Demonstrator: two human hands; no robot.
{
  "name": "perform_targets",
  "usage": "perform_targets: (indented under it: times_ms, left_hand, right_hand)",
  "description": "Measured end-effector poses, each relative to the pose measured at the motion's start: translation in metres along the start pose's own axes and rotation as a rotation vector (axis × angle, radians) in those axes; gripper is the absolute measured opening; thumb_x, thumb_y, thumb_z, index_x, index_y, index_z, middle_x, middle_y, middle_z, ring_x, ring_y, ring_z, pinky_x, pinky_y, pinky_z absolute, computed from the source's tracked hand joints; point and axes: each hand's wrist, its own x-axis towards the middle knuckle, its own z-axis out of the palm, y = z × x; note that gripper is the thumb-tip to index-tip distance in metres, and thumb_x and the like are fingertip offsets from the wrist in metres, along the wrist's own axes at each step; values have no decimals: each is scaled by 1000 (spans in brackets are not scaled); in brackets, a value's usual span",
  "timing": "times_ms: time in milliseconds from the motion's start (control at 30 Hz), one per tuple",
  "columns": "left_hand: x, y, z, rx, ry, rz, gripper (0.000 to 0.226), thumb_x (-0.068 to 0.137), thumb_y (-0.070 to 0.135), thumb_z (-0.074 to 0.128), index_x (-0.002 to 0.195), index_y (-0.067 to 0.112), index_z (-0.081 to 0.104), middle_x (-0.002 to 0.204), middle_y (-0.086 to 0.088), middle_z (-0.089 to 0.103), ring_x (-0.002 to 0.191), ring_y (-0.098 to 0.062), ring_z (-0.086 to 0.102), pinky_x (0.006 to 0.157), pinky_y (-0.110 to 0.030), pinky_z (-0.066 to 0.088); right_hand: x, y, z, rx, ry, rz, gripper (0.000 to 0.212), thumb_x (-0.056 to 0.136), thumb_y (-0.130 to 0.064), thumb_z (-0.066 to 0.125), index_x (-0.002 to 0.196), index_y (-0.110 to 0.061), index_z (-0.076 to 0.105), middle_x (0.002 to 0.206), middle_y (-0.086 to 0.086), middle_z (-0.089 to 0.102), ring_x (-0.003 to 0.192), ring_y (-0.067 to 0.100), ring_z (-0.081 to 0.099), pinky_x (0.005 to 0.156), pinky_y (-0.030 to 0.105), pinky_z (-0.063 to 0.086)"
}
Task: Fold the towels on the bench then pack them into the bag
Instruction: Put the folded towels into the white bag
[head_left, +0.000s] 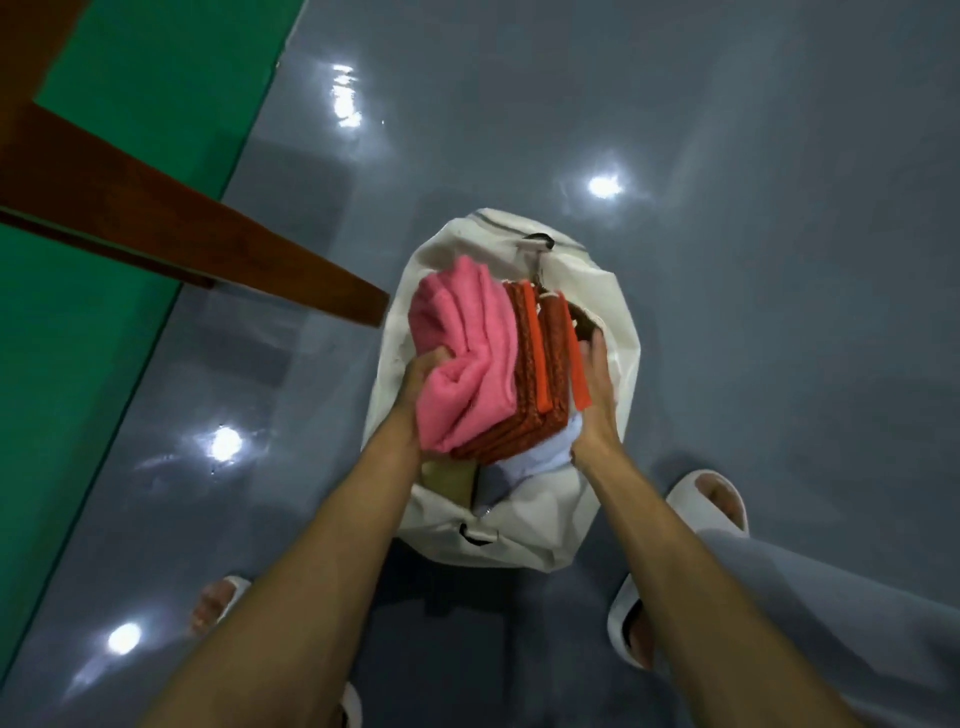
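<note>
Two bare forearms are reaching down from the viewer's side, and between them the person is holding a stack of folded towels (498, 384) right at the open mouth of a white fabric bag (519, 540) that is sitting on the glossy grey floor (727, 208). On the stack's left side a fluffy pink towel (462, 353) is bulging out, next to it a red-orange patterned towel (540, 374) is showing its folded edges, and a pale blue-white towel (550, 449) is peeking out toward the bag's near end.

The left hand (415, 395) is curling round the pink side, thumb on top. The right hand (597, 410) is lying flat along the opposite side, fingers straight and pressing inward. The towels are being squeezed between the two.

What the packing seems to depend on is alignment. The stack's long axis is running from the bag's near end to its far end, matching the long opening, and the bundle is sitting squarely over that opening, so straight down looks like the way in. Both hands are equally close, one at each long side of the bag. Whether the lowest layer is already inside I cannot tell. Something olive-coloured (449, 480) is lying in the bag by its near-left edge, and a brown wooden bench (156, 218) is jutting in from the left
</note>
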Motion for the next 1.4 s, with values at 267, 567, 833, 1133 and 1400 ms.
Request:
perform_targets:
  times_ms: [267,567,833,1133,1400]
  left_hand:
    - [12,-6,6,-102,-167,-67,36,72,8,54,106,6,66,87,-11,74,77,-25,71,79,-35,56]
    - [19,1,21,-125,-175,-84,18,83,4,55,96,8,67,79,-11,73,70,-25,70,74,-35,56]
    - [51,-9,27,-357,-298,-41,91,55,7,87,141,8,56,136,-21,64,131,-42,57,111,-57,45]
    - [63,-1,23,-166,-272,82,57,73,2,71,128,-1,61,112,-19,69,101,-34,67,98,-47,55]
    - [70,-22,27,-270,-207,217,65,99,46,58,150,7,47,152,-24,49,140,-36,48,121,-57,33]
  right_hand:
    - [-15,-64,-2,69,-412,285,64,84,-57,69,135,-20,62,118,8,75,104,25,74,79,35,61]
    - [20,-79,2,26,-428,238,85,67,-73,77,132,-20,66,125,7,72,116,27,69,105,46,51]
    - [31,-87,0,-112,-521,361,103,53,-75,83,139,-23,58,124,10,73,113,31,70,105,49,51]
    - [40,-86,-5,-68,-561,255,95,46,-47,99,127,-12,64,120,10,74,112,26,71,99,43,56]
    - [52,-78,14,44,-335,266,69,59,-16,83,125,-3,66,115,20,73,109,34,70,100,46,56]
